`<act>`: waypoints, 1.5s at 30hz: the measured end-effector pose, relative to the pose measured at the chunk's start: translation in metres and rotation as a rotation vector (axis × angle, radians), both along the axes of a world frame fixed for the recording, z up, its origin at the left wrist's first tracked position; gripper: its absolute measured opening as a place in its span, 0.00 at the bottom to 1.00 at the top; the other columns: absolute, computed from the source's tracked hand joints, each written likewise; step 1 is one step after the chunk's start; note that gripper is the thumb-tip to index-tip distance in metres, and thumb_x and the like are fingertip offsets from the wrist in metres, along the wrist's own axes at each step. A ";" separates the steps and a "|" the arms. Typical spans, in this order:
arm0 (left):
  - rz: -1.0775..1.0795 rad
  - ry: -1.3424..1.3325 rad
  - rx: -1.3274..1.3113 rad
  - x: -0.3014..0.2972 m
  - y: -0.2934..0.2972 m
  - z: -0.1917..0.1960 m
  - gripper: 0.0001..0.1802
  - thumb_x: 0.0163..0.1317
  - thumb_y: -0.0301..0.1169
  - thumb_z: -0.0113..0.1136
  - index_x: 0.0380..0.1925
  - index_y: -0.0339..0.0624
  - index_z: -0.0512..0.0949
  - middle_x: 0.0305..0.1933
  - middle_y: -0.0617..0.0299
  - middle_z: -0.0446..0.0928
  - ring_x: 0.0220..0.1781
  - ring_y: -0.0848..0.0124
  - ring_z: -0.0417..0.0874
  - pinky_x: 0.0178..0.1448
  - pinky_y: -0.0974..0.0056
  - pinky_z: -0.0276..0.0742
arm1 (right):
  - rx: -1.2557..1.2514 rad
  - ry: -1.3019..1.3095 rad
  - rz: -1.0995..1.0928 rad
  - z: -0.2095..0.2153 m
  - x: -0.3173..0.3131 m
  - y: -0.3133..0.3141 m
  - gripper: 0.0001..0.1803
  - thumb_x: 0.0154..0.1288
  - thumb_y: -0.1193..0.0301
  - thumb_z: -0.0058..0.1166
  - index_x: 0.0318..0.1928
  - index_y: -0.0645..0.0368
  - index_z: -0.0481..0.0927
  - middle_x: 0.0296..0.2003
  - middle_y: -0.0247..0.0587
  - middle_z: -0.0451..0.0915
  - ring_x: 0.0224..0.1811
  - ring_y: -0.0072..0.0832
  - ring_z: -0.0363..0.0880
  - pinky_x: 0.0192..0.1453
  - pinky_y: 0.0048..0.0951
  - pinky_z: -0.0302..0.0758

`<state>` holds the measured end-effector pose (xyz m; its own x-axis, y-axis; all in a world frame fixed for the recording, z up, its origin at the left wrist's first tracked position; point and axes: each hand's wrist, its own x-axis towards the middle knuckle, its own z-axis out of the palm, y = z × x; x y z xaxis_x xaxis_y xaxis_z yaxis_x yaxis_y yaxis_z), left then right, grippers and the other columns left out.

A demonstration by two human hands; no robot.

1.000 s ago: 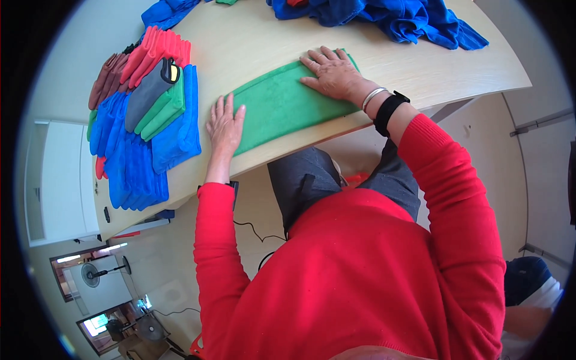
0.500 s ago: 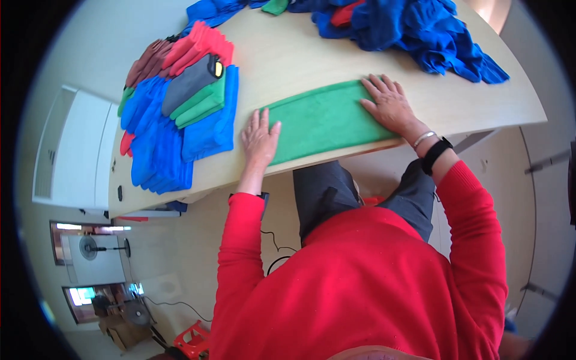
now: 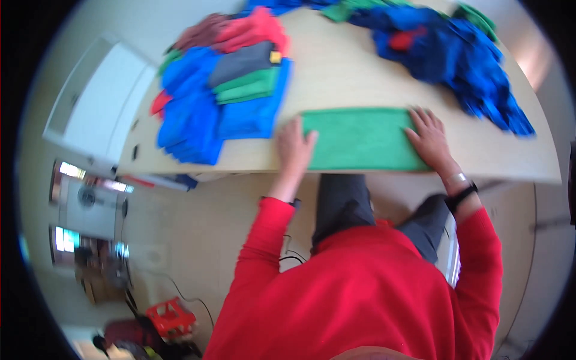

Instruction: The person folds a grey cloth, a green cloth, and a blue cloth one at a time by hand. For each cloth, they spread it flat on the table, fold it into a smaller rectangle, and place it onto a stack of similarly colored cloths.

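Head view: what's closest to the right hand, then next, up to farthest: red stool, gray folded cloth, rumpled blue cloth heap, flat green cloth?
From the right hand:
1. Flat green cloth: touching, at its left.
2. Rumpled blue cloth heap: beyond, rightward.
3. Gray folded cloth: far to the left.
4. Red stool: picture's lower left.

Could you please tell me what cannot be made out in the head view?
In the head view:
Green cloth: underside, hidden against the table.
Crumpled blue cloths: number, hidden by overlapping folds.
Far blue cloth: cut off by upper edge.
Left hand, right hand: nails, blurred.
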<state>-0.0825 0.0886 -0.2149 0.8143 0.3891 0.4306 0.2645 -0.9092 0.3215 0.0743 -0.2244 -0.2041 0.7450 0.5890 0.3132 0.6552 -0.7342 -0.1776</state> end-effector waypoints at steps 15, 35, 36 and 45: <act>0.209 0.058 -0.355 -0.005 -0.055 0.000 0.14 0.51 0.32 0.58 0.36 0.37 0.72 0.40 0.47 0.78 0.45 0.52 0.79 0.48 0.49 0.74 | -0.070 0.111 0.034 -0.015 -0.010 -0.032 0.30 0.68 0.59 0.41 0.66 0.59 0.60 0.67 0.51 0.57 0.71 0.49 0.50 0.73 0.46 0.46; -0.312 -0.128 -1.810 0.006 -0.002 0.002 0.23 0.58 0.30 0.61 0.54 0.35 0.72 0.52 0.57 0.76 0.52 0.66 0.77 0.59 0.60 0.71 | 0.015 -0.058 -0.035 -0.003 -0.044 0.057 0.31 0.68 0.52 0.40 0.66 0.55 0.61 0.68 0.44 0.58 0.72 0.44 0.51 0.72 0.51 0.48; -0.292 -0.165 -1.823 0.004 -0.004 0.001 0.23 0.59 0.30 0.60 0.55 0.35 0.71 0.53 0.57 0.76 0.53 0.65 0.77 0.59 0.59 0.71 | 0.019 -0.047 -0.049 -0.006 -0.045 0.059 0.31 0.68 0.52 0.40 0.66 0.55 0.61 0.68 0.44 0.58 0.72 0.44 0.51 0.72 0.51 0.48; -0.437 -0.220 -1.941 0.002 -0.021 0.028 0.23 0.61 0.30 0.58 0.56 0.36 0.70 0.55 0.53 0.75 0.57 0.62 0.75 0.62 0.56 0.70 | -0.062 0.038 -0.041 -0.014 -0.051 0.065 0.31 0.69 0.51 0.35 0.67 0.53 0.61 0.68 0.41 0.58 0.72 0.41 0.50 0.73 0.50 0.44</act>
